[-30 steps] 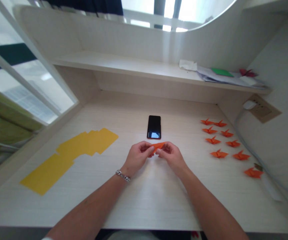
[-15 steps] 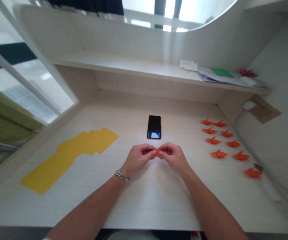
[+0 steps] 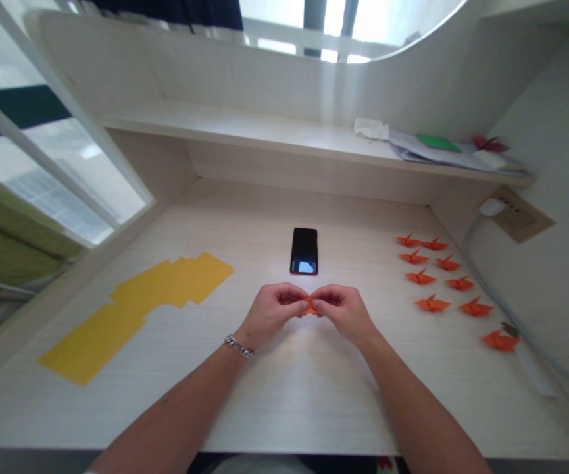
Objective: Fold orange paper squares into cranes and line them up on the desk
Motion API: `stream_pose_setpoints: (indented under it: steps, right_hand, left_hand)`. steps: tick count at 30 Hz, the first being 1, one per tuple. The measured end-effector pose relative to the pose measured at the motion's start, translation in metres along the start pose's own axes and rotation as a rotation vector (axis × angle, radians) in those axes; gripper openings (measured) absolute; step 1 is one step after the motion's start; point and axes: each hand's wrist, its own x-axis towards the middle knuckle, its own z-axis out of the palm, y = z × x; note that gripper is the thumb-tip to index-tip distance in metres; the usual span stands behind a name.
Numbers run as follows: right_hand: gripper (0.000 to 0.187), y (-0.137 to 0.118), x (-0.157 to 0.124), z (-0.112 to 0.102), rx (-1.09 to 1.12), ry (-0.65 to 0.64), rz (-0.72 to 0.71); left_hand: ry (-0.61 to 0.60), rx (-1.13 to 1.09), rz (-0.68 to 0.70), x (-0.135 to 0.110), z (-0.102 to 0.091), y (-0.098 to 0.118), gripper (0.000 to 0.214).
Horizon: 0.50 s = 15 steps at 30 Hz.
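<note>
Between my two hands, just in front of the phone, is a small folded piece of orange paper (image 3: pixel 310 306). My left hand (image 3: pixel 275 312) pinches its left side between thumb and fingers; a chain bracelet (image 3: pixel 239 346) circles that wrist. My right hand (image 3: pixel 342 308) grips the other side in the same way, its thumb almost meeting the left one. Most of the paper is covered by the fingers, so its exact fold shape cannot be made out. Several finished orange paper cranes (image 3: pixel 433 303) stand in two rows at the right of the desk.
A black phone (image 3: pixel 304 251) lies beyond my hands. Overlapping yellow paper sheets (image 3: pixel 168 284) spread over the left of the desk (image 3: pixel 284 395). Papers and a green card (image 3: pixel 438 143) rest on the shelf. A cable (image 3: pixel 491 289) runs down the right wall from a socket (image 3: pixel 523 214).
My fingers have shifted slightly on the orange paper, and a little more of it shows below the thumbs. The cranes, phone and yellow sheets stay where they were.
</note>
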Motion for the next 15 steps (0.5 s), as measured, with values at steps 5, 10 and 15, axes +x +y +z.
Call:
stream_pose_setpoints:
  steps: [5,10,15]
  right_hand:
    - [0.011,-0.0008,0.0002,0.0021,0.075,-0.005,0.008]
    - [0.009,-0.0019,0.0004,0.0046,0.147,0.030,0.040]
    - [0.018,0.0016,0.0014,0.0016,0.172,-0.010,0.096]
  left_hand:
    - [0.040,-0.003,0.006,-0.0001,0.0019,0.0007,0.008]
    - [0.050,0.042,0.055,-0.0018,0.0014,0.0005,0.010]
    - [0.051,0.176,0.121,-0.0052,0.0006,-0.0003,0.007]
